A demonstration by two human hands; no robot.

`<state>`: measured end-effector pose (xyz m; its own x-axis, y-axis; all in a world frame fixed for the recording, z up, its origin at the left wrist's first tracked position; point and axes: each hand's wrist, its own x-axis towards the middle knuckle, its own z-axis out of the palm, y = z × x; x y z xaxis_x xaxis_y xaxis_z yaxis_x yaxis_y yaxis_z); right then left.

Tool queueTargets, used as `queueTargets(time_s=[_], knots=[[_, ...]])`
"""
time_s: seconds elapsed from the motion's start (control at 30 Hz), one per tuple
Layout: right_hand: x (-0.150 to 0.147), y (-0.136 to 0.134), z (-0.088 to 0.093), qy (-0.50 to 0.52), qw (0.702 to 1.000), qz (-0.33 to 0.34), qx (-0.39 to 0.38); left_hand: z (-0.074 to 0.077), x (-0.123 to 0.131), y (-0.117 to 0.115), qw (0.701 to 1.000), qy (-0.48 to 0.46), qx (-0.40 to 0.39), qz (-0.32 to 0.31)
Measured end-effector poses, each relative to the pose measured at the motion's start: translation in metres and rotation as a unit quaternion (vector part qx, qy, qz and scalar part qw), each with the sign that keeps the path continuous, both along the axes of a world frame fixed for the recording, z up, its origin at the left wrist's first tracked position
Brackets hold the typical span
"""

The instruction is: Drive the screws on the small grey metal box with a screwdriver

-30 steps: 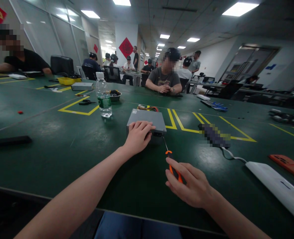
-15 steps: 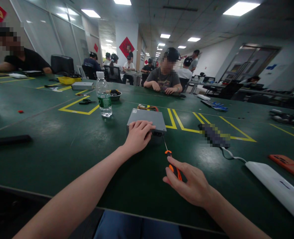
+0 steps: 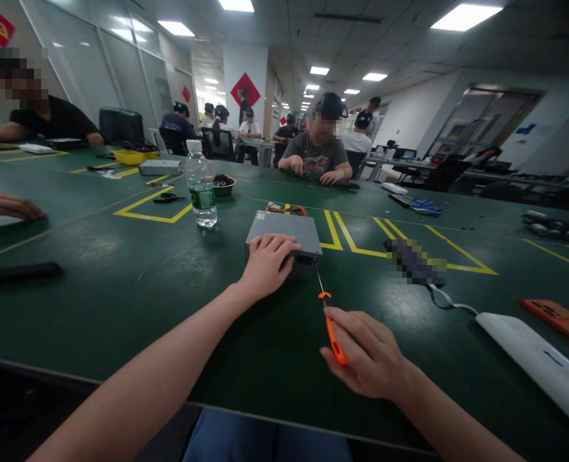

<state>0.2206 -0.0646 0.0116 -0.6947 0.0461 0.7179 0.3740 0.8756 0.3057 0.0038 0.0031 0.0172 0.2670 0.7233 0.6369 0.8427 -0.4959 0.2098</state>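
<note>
A flat grey metal box (image 3: 294, 230) lies on the green table (image 3: 120, 282) in front of me, coloured wires showing behind it. My left hand (image 3: 267, 263) rests on its near left corner, fingers curled over the top edge. My right hand (image 3: 368, 356) grips the orange and black handle of a screwdriver (image 3: 330, 321). The thin shaft points up at the box's near right corner, its tip at the box's front face.
A water bottle (image 3: 201, 186) stands left of the box. A white flat device (image 3: 534, 359) with a cable and an orange item (image 3: 558, 314) lie right. Another person's hand (image 3: 8, 206) rests at the far left. A person (image 3: 319, 151) sits across; others work behind.
My right hand's fingers have shifted on the screwdriver handle, turning it slightly. Another person's hand has come onto the table at the far left. My left hand has stayed on the box.
</note>
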Motion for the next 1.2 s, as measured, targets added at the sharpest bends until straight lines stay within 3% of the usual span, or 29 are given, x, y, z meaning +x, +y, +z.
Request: queueTargets(time_s=[0.23, 0.67, 1.03, 1.2], knots=[[0.0002, -0.0028, 0.0016, -0.044, 0.997, -0.051, 0.035, 0.0002, -0.0001, -0.0003, 1.000, 0.001, 0.002, 0.003], [-0.0006, -0.0013, 0.0039, -0.037, 0.999, -0.018, 0.022, -0.0006, -0.0005, -0.0006, 1.000, 0.002, 0.003, 0.000], [0.0009, -0.0043, 0.0073, -0.059, 0.995, 0.004, -0.077, -0.0002, -0.0010, -0.0006, 1.000, 0.000, 0.003, -0.003], [-0.0001, 0.0011, 0.0001, -0.024, 0.997, 0.039, -0.061, -0.0004, -0.0001, -0.0001, 1.000, -0.002, 0.000, 0.002]])
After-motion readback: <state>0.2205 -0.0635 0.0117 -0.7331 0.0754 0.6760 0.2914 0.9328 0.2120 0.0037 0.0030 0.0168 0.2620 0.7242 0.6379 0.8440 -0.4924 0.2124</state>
